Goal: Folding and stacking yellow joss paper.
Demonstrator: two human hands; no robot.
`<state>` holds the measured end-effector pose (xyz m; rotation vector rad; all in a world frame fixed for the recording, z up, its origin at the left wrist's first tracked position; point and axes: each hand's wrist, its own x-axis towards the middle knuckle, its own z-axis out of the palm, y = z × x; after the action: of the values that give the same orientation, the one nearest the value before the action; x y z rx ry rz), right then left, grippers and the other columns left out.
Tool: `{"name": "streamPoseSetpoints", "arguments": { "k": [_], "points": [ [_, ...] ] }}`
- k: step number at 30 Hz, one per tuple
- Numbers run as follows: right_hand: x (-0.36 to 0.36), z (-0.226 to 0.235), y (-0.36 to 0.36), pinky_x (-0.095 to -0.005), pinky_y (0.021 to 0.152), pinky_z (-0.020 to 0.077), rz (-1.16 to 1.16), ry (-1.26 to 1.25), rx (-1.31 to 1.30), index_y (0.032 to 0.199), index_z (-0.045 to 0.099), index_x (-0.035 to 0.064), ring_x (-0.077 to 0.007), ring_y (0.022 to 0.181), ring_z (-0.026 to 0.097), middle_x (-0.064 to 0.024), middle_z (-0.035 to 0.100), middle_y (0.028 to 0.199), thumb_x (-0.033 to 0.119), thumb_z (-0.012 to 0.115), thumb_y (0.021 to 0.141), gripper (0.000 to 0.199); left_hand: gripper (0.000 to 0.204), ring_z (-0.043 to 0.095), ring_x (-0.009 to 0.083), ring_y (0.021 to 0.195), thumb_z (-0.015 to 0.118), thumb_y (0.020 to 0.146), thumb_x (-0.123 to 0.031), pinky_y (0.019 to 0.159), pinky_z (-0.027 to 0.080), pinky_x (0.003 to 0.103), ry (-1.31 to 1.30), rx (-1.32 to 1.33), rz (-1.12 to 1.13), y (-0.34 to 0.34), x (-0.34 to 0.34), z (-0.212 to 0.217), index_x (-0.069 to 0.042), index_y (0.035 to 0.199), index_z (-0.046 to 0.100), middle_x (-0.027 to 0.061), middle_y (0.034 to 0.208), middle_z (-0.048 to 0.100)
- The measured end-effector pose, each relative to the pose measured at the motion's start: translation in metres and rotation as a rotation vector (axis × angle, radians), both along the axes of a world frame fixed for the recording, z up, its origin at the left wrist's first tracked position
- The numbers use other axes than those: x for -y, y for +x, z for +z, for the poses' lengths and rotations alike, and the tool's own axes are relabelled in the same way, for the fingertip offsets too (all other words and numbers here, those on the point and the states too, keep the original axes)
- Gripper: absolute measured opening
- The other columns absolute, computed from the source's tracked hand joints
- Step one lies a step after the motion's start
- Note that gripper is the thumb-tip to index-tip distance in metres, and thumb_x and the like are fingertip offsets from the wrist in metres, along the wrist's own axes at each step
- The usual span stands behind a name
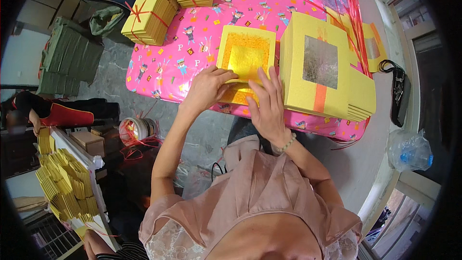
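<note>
- Dusty-pink blouse point(260, 183) is hanging nearest me, below the near edge of the pink-covered table point(166, 65).
- Gold-foil joss paper point(248, 58) is lying along that edge's middle, an orange-gold strip point(236, 97) showing below it.
- Left hand point(207, 90) is curling over the paper's left side; I cannot tell whether its thumb is pinching underneath.
- Right hand point(268, 108) is resting at the right side, fingers loosely spread.
- Uneven pressure could be creasing the paper crookedly; a sideways knock might be shifting the silver-square paper stack point(293, 62) by the near-right corner.
</note>
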<state>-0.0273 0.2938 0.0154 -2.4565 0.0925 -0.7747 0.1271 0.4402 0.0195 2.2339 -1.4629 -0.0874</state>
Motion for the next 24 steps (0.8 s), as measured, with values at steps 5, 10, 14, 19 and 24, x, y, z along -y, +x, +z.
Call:
{"name": "streamPoseSetpoints", "arguments": {
  "k": [5,10,14,19,24],
  "points": [
    [-0.012,-0.015,-0.011,-0.0489,0.110,0.0344,0.107,0.113,0.162,0.128,0.049,0.0035,-0.0399,0.133,0.040,-0.0191,0.044,0.140,0.006,0.066,0.087,0.045,0.021,0.065,0.0255,0.072,0.060,0.092,-0.013,0.068,0.050,0.038,-0.153,-0.339,0.183,0.020,-0.008,-0.006,-0.005,0.110,0.067,0.0141,0.084,0.068],
    [-0.004,-0.024,0.018,-0.0437,0.106,0.0399,0.086,0.971,0.003,0.141,0.032,-0.0008,-0.0321,0.128,0.045,-0.0201,0.040,0.141,0.009,0.070,0.087,0.066,0.025,0.059,0.0088,0.076,0.057,0.098,-0.021,0.069,0.049,0.030,-0.393,-0.695,0.203,0.017,-0.020,-0.013,0.000,0.107,0.066,0.0047,0.085,0.068],
    [0.011,-0.028,0.045,-0.0411,0.111,0.0347,0.284,1.209,0.208,0.146,0.019,0.0023,-0.0265,0.133,0.039,-0.0176,0.035,0.142,0.016,0.077,0.084,0.086,0.030,0.057,0.0058,0.082,0.055,0.101,-0.028,0.074,0.048,0.027,-0.380,-1.047,0.158,0.006,-0.036,-0.016,0.000,0.106,0.066,-0.0016,0.088,0.065],
    [0.011,-0.022,0.043,-0.0381,0.108,0.0391,0.415,1.332,0.134,0.143,0.024,0.0026,-0.0231,0.128,0.044,-0.0155,0.041,0.138,0.017,0.080,0.081,0.085,0.030,0.058,0.0056,0.086,0.057,0.100,-0.029,0.076,0.048,0.026,-0.438,-1.167,0.260,-0.014,-0.027,-0.013,-0.002,0.108,0.066,-0.0019,0.093,0.066],
    [0.016,-0.019,0.032,-0.0342,0.098,0.0476,0.355,1.264,-0.038,0.135,0.041,0.0003,-0.0200,0.116,0.056,-0.0115,0.056,0.125,0.018,0.081,0.079,0.071,0.029,0.062,0.0091,0.084,0.071,0.089,-0.021,0.079,0.049,0.026,-0.477,-0.932,0.238,-0.019,-0.011,-0.015,-0.003,0.111,0.065,0.0009,0.091,0.068]
  ]
}}
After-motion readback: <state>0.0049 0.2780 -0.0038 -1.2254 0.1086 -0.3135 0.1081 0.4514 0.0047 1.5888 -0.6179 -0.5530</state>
